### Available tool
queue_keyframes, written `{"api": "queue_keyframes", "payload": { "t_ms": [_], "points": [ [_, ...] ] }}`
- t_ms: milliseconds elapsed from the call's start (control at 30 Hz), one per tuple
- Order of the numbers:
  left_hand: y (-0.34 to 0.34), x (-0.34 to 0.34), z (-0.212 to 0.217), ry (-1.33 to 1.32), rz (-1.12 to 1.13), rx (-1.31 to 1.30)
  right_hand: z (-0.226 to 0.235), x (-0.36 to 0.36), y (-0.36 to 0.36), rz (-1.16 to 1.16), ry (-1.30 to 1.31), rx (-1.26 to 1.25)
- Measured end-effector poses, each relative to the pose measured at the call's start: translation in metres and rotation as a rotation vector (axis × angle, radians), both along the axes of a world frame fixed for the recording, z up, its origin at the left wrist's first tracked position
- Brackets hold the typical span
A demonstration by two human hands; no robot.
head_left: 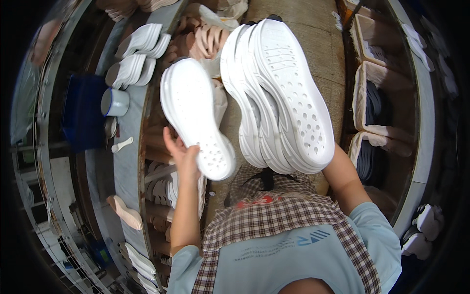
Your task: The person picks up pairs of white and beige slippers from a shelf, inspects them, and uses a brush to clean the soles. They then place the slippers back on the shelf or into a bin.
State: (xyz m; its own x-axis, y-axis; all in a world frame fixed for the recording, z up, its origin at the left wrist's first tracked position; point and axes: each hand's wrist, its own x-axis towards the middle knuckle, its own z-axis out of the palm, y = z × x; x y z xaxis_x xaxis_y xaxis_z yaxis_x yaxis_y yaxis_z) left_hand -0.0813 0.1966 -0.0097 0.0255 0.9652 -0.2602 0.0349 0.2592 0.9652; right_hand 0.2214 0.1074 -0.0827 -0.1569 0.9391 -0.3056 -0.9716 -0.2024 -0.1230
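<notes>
My left hand grips a white shoe sole near its heel end, thumb on the perforated face. A doubled edge suggests another sole lies beneath it. Beside it on the right, a nested stack of several white shoe soles stands tilted on edge, its front face dotted with holes. My right hand supports this stack from behind; its fingers are hidden by the soles, and only the wrist side shows. Dark tips show at the far ends of both groups. The two groups are held apart, in front of my checked apron.
A grey bench on the left carries stacked white soles, a white mug, a white spoon-like tool and a beige sole. Beige pieces pile up beyond. Cloth-lined baskets with dark pieces line the right.
</notes>
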Motion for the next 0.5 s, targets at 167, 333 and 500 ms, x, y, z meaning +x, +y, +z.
{"api": "queue_keyframes", "payload": {
  "t_ms": [167,333,500],
  "points": [
    [-0.004,0.042,-0.021,0.235,0.014,0.048,0.001,-0.001,-0.001,0.019,-0.065,-0.002],
    [-0.046,0.001,-0.056,0.389,-0.153,0.358,-0.003,-0.078,-0.036,0.075,-0.324,-0.017],
    [-0.099,-0.092,-0.077,0.222,-0.191,0.244,-0.002,-0.176,-0.078,0.113,-0.521,-0.037]
  ]
}}
